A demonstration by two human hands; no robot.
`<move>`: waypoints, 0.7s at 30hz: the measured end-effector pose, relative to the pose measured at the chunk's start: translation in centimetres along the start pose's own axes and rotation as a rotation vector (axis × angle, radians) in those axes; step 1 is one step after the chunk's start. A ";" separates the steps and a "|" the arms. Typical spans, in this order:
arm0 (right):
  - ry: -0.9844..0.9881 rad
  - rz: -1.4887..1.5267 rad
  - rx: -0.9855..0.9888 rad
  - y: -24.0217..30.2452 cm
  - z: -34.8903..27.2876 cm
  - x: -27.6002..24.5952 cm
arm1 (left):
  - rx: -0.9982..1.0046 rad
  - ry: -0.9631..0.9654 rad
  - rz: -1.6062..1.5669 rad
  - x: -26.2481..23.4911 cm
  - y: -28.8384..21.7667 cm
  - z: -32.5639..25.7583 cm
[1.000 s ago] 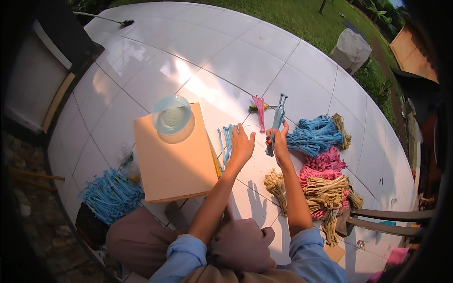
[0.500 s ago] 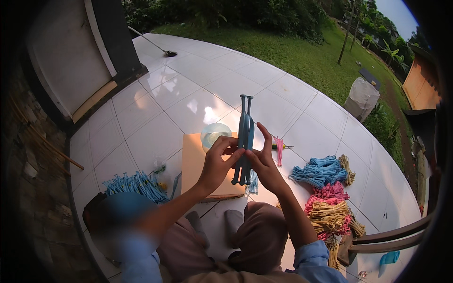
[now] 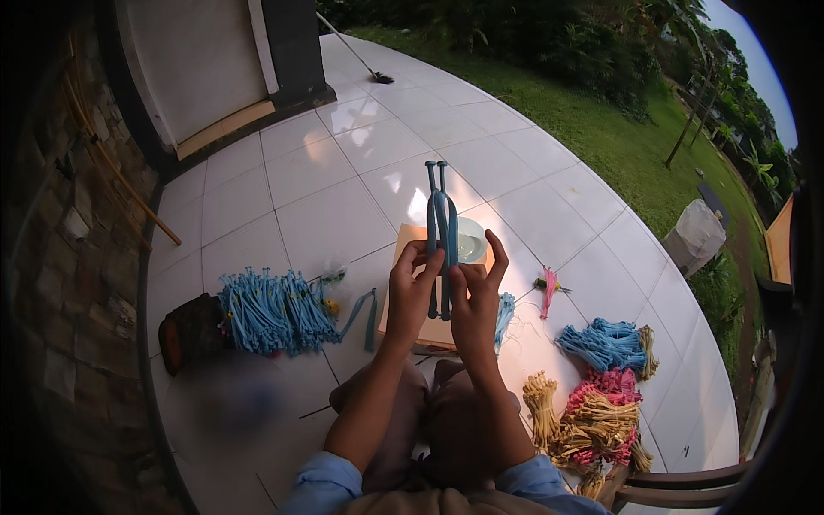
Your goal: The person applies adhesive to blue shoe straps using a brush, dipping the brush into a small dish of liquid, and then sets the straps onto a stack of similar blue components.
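In front of me, both my hands hold a pair of blue straps with knobbed ends (image 3: 443, 210) upright, side by side, knobs at top and bottom. My left hand (image 3: 412, 287) is closed around them from the left, its thumb pressed on the front. From the right, my right hand (image 3: 475, 296) pinches the straps low down, its index finger raised away. Behind the hands, a tan board (image 3: 396, 296) lies on the floor, carrying a pale translucent bowl (image 3: 472, 239), partly hidden. A few light blue straps (image 3: 505, 319) lie just right of the board.
A large heap of blue straps (image 3: 270, 311) lies left, near a dark bag (image 3: 190, 333). Right are blue bundles (image 3: 605, 345), pink bundles (image 3: 611, 384) and tan bundles (image 3: 596, 429). A pink strap bundle (image 3: 548, 296) lies by a green-handled tool. Wooden bars (image 3: 687, 489) stand lower right.
My view has swung left, bringing more of the left heap and stone wall in. Both hands still grip the straps, which stay upright. My left forearm now comes in more steeply from below.
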State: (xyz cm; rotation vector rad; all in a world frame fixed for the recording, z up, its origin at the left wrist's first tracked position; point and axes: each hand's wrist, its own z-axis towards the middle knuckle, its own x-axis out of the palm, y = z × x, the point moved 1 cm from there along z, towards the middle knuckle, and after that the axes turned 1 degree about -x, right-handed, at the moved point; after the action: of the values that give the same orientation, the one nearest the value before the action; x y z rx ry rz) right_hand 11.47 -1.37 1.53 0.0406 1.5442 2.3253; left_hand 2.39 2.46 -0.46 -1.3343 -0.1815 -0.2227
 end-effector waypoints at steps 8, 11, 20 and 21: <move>-0.138 0.201 0.084 0.6 0.5 -0.5 | -0.195 0.062 -0.416 0.6 -1.3 -0.6; -0.051 0.090 -0.100 -0.3 0.5 -0.3 | -0.247 0.045 -0.457 0.6 -1.5 -0.5; 0.052 0.402 0.174 -0.4 0.9 -1.9 | -0.206 0.094 -0.188 0.0 -0.5 -0.3; -0.016 0.448 0.169 -0.2 1.0 -2.2 | -0.205 0.168 -0.072 -0.2 0.0 -0.4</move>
State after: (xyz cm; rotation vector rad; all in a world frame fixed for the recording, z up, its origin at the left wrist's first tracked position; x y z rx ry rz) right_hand 13.83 -1.06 2.12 0.4926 1.8761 2.4966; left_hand 2.18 2.12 -0.56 -1.5057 -0.0663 -0.4218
